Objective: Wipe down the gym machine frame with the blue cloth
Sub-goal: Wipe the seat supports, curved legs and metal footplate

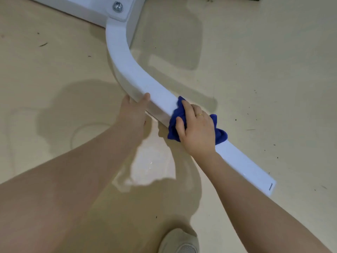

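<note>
Nearest the camera, at the bottom edge, the toe of a pale shoe [179, 241] shows on the floor, and two bare forearms reach forward from there. The right hand [196, 129], with a ring on one finger, presses the bunched blue cloth [174, 125] down onto the top face of the white frame [127, 64], fingers spread and bent over the cloth with the thumb on its near side, so the cloth is pinned between palm and metal and wraps over the near edge; that hold looks suited to dragging it along the bar. The left hand [134, 110] grips the frame just beside the cloth, farther along the bar toward the curve, thumb on top and fingers hidden under the near edge, probably to brace the body while wiping. The cloth sits about midway along the straight run, with bare white tube toward the capped end [270, 187] at the right and more beyond the left hand, so plenty may remain to wipe. Farther off, the bar curves up to a plate held by a bolt [117, 6]. The beige floor [264, 61] is glossy, reflects the arms and light, and carries scattered dark specks.
</note>
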`<state>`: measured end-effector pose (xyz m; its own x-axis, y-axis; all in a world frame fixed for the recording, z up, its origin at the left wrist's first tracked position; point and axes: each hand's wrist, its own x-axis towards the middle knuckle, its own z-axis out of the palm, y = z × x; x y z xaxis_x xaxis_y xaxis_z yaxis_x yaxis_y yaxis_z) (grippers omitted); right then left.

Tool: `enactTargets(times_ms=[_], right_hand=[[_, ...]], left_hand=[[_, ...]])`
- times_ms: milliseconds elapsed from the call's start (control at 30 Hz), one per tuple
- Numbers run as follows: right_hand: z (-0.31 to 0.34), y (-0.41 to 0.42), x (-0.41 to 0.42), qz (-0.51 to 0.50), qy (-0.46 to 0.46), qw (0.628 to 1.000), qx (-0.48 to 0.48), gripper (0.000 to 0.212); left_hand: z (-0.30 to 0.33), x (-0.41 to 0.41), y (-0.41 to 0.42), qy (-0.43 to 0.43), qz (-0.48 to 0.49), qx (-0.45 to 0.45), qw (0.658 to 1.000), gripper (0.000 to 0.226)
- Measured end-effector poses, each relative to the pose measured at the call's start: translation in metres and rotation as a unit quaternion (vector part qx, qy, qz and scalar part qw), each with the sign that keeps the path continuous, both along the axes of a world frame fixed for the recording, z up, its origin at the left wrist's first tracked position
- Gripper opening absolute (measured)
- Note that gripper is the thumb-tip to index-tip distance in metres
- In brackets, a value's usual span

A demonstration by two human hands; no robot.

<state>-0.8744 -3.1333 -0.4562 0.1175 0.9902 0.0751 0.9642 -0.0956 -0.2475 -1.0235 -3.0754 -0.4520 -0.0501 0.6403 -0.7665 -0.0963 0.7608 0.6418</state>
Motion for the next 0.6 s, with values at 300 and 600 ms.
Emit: enactTargets(times_ms=[300,600], right_hand=[[0.004,0.007,0.008,-0.113,0.037,0.991,-0.062,0.036],[0.011,-0.104,0.094,-0.270,0.052,0.958,-0.076,0.053]], left_hand=[[0.014,0.061,-0.038,-0.045,-0.034,-0.021,0.998,0.066],[0.014,0.066,-0.037,0.026,-0.065,0.033,0.997,0.069]])
